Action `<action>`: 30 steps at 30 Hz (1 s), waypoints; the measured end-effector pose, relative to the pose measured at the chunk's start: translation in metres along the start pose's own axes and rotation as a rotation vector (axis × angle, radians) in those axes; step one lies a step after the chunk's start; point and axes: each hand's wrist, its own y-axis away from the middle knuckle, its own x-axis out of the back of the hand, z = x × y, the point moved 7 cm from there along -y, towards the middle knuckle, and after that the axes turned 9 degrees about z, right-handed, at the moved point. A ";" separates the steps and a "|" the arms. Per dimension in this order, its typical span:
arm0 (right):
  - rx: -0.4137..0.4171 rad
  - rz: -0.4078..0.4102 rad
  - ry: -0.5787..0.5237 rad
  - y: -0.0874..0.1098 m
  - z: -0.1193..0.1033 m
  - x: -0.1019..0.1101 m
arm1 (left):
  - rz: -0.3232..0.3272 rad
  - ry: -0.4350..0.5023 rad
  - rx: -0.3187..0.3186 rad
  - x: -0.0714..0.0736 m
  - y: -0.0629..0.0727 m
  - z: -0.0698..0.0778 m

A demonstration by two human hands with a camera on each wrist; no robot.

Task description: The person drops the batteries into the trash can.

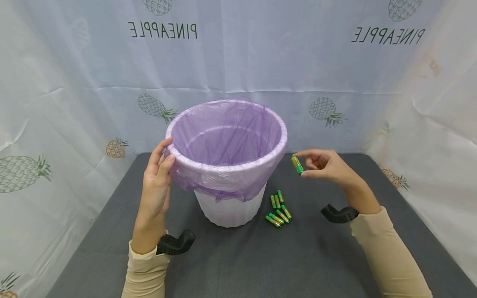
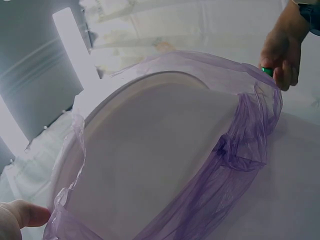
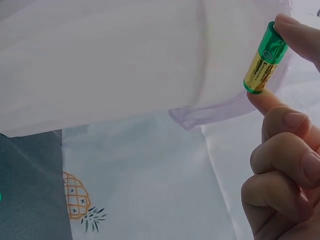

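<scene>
A white trash can (image 1: 231, 209) lined with a purple plastic bag (image 1: 220, 178) stands on the table. My left hand (image 1: 153, 182) rests against the left outside of its rim, thumb and index finger apart along the edge. In the left wrist view, the left thumb (image 2: 32, 214) touches the rim's outside. To the right of the can, my right hand (image 1: 326, 165) pinches a green and gold battery (image 3: 266, 59) end to end between thumb and index finger. The other right fingers are curled toward the palm. Several similar batteries (image 1: 277, 209) lie on the table beside the can's base.
The dark grey table (image 1: 238, 265) stretches under both forearms. Pale curtains (image 1: 261, 54) printed with pineapples hang behind and on both sides. A black wrist device sits on each wrist, at the left (image 1: 175, 243) and the right (image 1: 339, 214).
</scene>
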 end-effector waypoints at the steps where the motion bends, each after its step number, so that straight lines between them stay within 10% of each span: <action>1: 0.005 -0.001 -0.004 -0.001 -0.002 0.000 | -0.001 -0.001 0.000 0.000 0.000 0.000; 30: 0.095 0.098 -0.053 -0.015 -0.042 0.010 | -0.004 0.012 -0.004 0.000 0.000 0.000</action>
